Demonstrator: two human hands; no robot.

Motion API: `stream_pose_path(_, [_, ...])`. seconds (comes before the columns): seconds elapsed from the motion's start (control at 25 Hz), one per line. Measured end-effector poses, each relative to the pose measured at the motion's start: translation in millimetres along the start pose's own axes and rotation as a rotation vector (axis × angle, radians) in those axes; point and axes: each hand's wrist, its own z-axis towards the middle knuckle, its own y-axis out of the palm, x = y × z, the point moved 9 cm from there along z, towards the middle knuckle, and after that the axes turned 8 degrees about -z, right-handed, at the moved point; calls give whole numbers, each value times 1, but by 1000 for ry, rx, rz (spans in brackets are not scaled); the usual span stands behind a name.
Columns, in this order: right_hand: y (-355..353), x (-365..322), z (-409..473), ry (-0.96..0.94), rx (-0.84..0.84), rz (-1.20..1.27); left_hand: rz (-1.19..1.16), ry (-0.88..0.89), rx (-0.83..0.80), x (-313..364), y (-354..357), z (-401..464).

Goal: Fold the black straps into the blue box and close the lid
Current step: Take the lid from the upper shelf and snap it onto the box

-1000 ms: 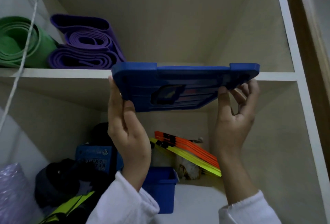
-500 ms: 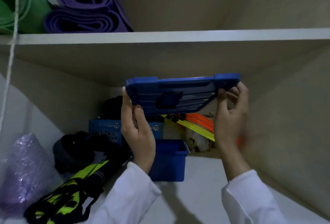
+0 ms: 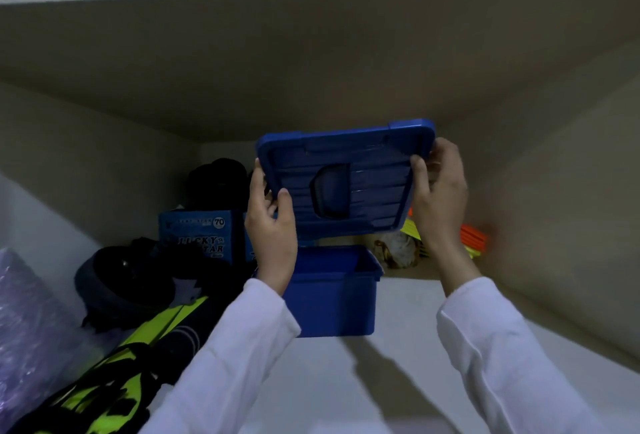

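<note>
Two hands, left hand (image 3: 270, 225) and right hand (image 3: 439, 191), fingers clamped on the ribbed blue plastic lid (image 3: 341, 179) above the open blue plastic box (image 3: 332, 291); lower level, seating all edges evenly.

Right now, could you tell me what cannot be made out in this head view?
- Inside of the blue box: hidden by its front wall and the left hand.
- Orange and yellow strips: blurred, partly behind the right hand.
- Lid latches: too small.
</note>
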Motion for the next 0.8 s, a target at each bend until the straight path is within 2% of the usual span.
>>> stream_pose_path(0.08, [16, 8, 3, 2, -23, -66, 50, -53, -44, -14, 4, 9])
stream_pose_path(0.16, [28, 10, 8, -15, -37, -155, 121, -31, -82, -16, 9, 18])
stream_pose_path(0.32, [45, 5, 20, -75, -55, -285, 338, 204, -127, 8, 23, 38])
stream_pose_path(0.56, [65, -4, 35, -122, -111, -321, 671, 482, -243, 31, 52, 71])
stream_pose_path(0.68, [73, -9, 38, -157, -125, -342, 662, 470, -294, 29, 55, 77])
stream_pose_path(0.8, [80, -12, 40, -164, -128, -337, 613, 486, -217, 32, 48, 75])
